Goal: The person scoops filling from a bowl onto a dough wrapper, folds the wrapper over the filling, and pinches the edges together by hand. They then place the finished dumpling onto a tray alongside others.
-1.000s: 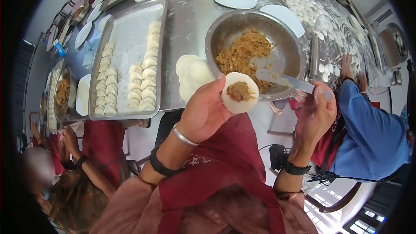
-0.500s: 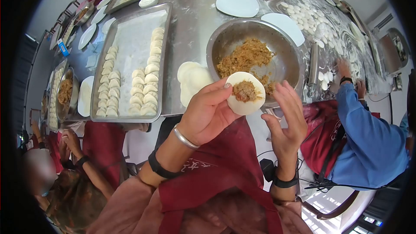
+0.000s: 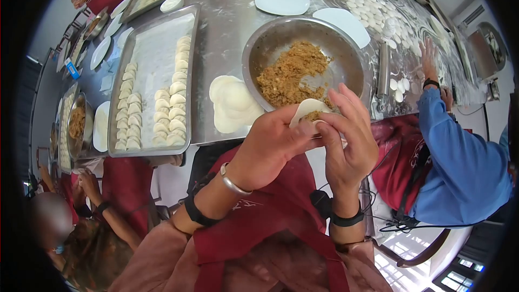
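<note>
Both hands grip a round dumpling wrapper point(image 3: 304, 108) that is partly folded around a lump of brown filling point(image 3: 312, 116). My left hand point(image 3: 270, 143) supports it from the left, thumb against the near side. On the other side, my right hand point(image 3: 348, 146) pinches the wrapper's near right edge between thumb and fingers, the other fingers raised. Just beyond them stands a steel bowl point(image 3: 346, 71) with brown filling point(image 3: 292, 73) in it. A stack of flat wrappers point(image 3: 233, 104) lies left of the bowl, partly overlapping.
A metal tray point(image 3: 157, 35) with rows of folded dumplings point(image 3: 177, 100) lies to the left. White plates point(image 3: 282, 0) sit behind the bowl. At right are a rolling pin point(image 3: 384, 70), floured dough pieces point(image 3: 373, 16) and a co-worker's blue sleeve point(image 3: 454, 157). Another person sits at left.
My right hand has closed in from the right and taken the wrapper's edge. The wrapper, flat and open before, is now tilted and curving over its filling. The view has shifted slightly.
</note>
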Available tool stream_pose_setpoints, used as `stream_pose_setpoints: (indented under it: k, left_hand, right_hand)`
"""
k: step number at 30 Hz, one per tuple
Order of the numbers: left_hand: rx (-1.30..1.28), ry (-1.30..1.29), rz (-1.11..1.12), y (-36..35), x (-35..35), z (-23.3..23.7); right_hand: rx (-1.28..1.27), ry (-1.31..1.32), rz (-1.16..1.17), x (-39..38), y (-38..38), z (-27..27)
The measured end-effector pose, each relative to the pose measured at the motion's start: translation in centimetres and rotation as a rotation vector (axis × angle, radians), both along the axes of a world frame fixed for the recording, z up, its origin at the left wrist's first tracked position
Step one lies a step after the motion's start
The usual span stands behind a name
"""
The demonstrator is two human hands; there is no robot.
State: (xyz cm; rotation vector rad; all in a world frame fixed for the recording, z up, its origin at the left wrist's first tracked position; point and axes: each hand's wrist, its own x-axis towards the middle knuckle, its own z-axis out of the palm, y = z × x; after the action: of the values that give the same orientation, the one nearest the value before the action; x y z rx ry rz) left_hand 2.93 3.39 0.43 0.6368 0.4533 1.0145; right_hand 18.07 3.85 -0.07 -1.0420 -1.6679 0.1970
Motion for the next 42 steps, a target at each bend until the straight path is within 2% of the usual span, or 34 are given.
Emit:
stream_pose_setpoints:
  k: [1,4,10,11,13,15,18,20,25,34,37,39,40,42]
  left_hand:
    - [0.126,0.151,0.026,-0.1,0.1,0.3]
    - [0.175,0.288,0.101,-0.3,0.0,0.1]
    - [0.223,0.423,0.205,-0.4,-0.1,-0.3]
    - [0.227,0.422,0.205,-0.2,0.1,-0.5]
    - [0.239,0.248,0.308,0.1,0.2,-0.7]
    - [0.217,0.215,0.350,0.1,-0.2,-0.2]
    - [0.228,0.209,0.420,0.0,-0.5,-0.2]
    - [0.261,0.218,0.482,-0.2,-0.4,0.0]
    - [0.252,0.161,0.470,-0.6,-0.3,-0.7]
    - [0.295,0.173,0.449,-0.9,-0.2,-0.9]
    - [0.300,0.173,0.434,-0.9,-0.2,-1.1]
    - [0.306,0.169,0.429,-0.9,-0.3,-1.1]
    - [0.308,0.176,0.426,-0.9,-0.4,-1.1]
    - [0.309,0.184,0.420,-0.9,-0.5,-1.0]
  right_hand:
    - [-0.001,0.001,-0.001,-0.1,0.0,0.0]
    - [-0.017,0.063,0.010,-0.6,0.1,-0.1]
    - [-0.015,0.124,0.024,-1.4,0.3,-0.1]
    - [-0.046,0.117,0.012,-1.4,0.3,0.0]
    - [-0.070,0.113,0.000,-1.9,0.1,0.2]
    - [-0.239,0.447,-0.029,-2.5,-0.7,0.3]
    - [-0.328,0.529,-0.053,-2.7,-1.3,-0.3]
    - [-0.360,0.536,-0.032,-2.8,-1.4,-0.5]
    - [-0.403,0.556,0.004,-3.6,-1.6,0.0]
    - [-0.324,0.527,-0.054,-3.8,-1.6,0.3]
    - [-0.264,0.532,0.005,-3.2,-1.4,0.0]
    - [-0.206,0.344,0.017,-2.5,-1.2,-0.5]
    - [-0.206,0.344,0.018,-2.4,-1.2,-0.4]
    - [-0.336,0.504,0.091,-2.4,-1.2,0.0]
